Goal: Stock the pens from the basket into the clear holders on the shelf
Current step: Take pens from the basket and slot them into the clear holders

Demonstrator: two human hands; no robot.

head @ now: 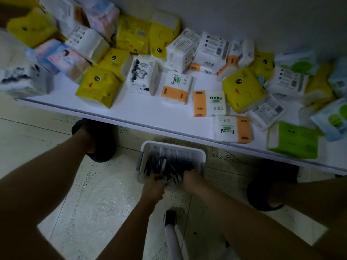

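Observation:
A white basket (pixel 195 149) stands on the tiled floor below the shelf edge, filled with several dark pens (pixel 169 162). Both my hands reach down into its near side. My left hand (pixel 153 186) has its fingers curled round some pens at the basket's front left. My right hand (pixel 191 180) grips more pens at the front right. The fingertips of both hands are buried among the pens. No clear holders are in view.
A white shelf (pixel 142 111) runs across the frame above the basket, loaded with several tissue packs in yellow (pixel 99 87), orange-and-white (pixel 176 87) and green (pixel 293 141). My feet in dark slippers (pixel 99 139) flank the basket. A white tube (pixel 171 233) lies near my legs.

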